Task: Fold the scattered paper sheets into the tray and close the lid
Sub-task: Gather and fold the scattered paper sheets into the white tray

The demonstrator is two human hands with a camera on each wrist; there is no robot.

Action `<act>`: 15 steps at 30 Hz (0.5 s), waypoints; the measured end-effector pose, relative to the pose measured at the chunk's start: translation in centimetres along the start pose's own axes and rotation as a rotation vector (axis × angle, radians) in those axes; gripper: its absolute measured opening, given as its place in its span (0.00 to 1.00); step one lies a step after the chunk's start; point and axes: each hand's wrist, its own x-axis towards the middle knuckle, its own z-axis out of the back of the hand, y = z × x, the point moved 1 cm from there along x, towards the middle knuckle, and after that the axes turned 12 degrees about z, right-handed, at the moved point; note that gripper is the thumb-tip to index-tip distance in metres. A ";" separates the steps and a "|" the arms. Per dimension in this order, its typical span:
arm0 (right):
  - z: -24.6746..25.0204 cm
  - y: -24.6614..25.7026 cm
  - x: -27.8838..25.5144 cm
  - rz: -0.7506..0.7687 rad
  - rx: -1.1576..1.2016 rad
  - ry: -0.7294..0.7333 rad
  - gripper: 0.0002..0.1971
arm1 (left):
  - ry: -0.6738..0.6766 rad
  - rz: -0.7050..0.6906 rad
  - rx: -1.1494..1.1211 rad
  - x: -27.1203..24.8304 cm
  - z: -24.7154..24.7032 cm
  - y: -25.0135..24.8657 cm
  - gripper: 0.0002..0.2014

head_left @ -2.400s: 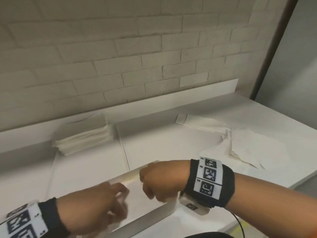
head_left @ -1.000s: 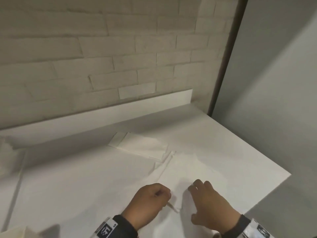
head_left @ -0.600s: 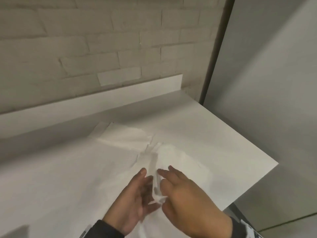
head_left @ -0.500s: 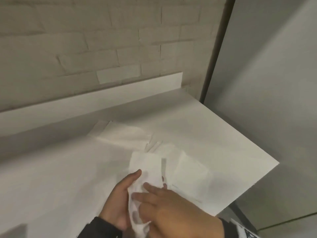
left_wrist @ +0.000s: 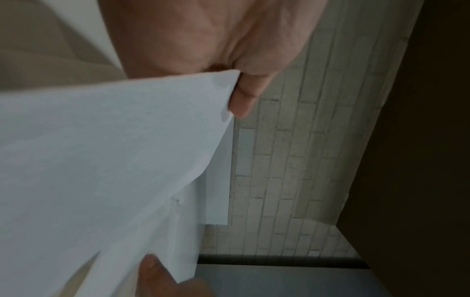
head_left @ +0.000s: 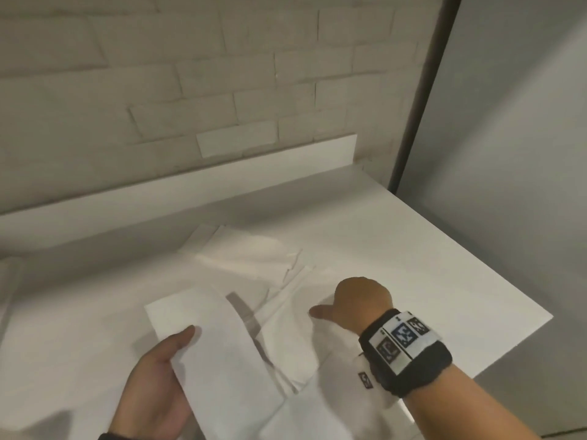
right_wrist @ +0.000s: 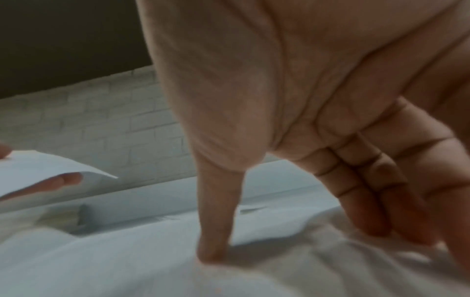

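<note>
My left hand holds a folded white paper sheet just above the table, thumb on top and fingers beneath. The left wrist view shows the thumb pinching that sheet at its edge. My right hand reaches down to the right of it, onto a rumpled loose sheet. In the right wrist view its thumb and fingertips touch the paper, spread apart and nearly straight. Another flat sheet lies farther back. The tray is out of view.
The white table ends in a corner at the right, with a drop beyond it. A low white upstand and a brick wall close the back. A grey panel stands to the right.
Half a second ago both hands were on the sheet. Now my right hand has let go and moved right onto the loose sheets, while my left hand keeps the folded sheet.
</note>
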 end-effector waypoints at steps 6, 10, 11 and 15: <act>-0.2 2.3 2.0 0.074 0.153 0.036 0.14 | 0.012 -0.025 0.020 -0.2 0.2 -0.5 0.16; -0.3 1.3 1.5 0.095 0.620 -0.076 0.04 | 0.002 -0.040 -0.004 -0.8 0.3 -1.2 0.14; 0.1 1.0 0.9 0.161 0.812 -0.121 0.09 | -0.009 -0.044 -0.001 -0.9 0.3 -1.4 0.15; 2.9 2.1 -3.0 0.573 1.587 -0.036 0.19 | 0.036 -0.034 0.022 -0.8 0.1 -1.8 0.20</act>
